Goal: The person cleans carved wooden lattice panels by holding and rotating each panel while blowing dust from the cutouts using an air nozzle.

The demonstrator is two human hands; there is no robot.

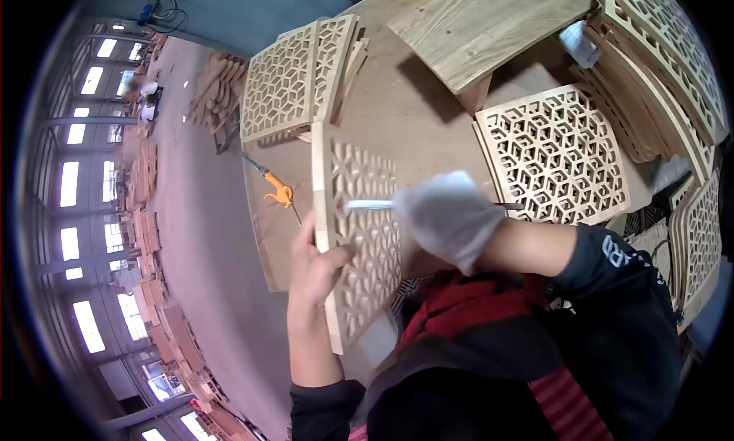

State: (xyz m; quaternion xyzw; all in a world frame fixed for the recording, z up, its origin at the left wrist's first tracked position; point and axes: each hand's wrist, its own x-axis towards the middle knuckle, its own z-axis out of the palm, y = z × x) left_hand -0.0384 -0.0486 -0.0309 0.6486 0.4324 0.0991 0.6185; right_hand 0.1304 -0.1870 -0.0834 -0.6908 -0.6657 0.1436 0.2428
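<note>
Work is under way on a lattice panel (367, 234), its openings cut and its frame closed; how much of its face has been gone over, and how much is left, cannot be told. The bare left hand (315, 271) is closed on the frame, thumb over the lattice and fingers at the outer side, holding the panel up on edge at the near side of the table (432, 146). The gloved right hand (447, 215), blurred, is curled around a slim tool (371, 205), whose pale end points at the lattice; whether it touches the wood is unclear.

Just beyond the panel, an orange air gun (280, 190) lies inside the table's left edge. A stack (281, 81) of similar panels sits toward the far left corner, and a plain board (489, 32) stands raised toward the far edge. To the right, another panel (566, 154) lies flat near the right edge, with curved panels (665, 55) piled beyond it; whether these are finished or waiting does not show. Past the left edge, wooden parts (218, 89) are heaped by the aisle, with another person (147, 100) in the distance.
</note>
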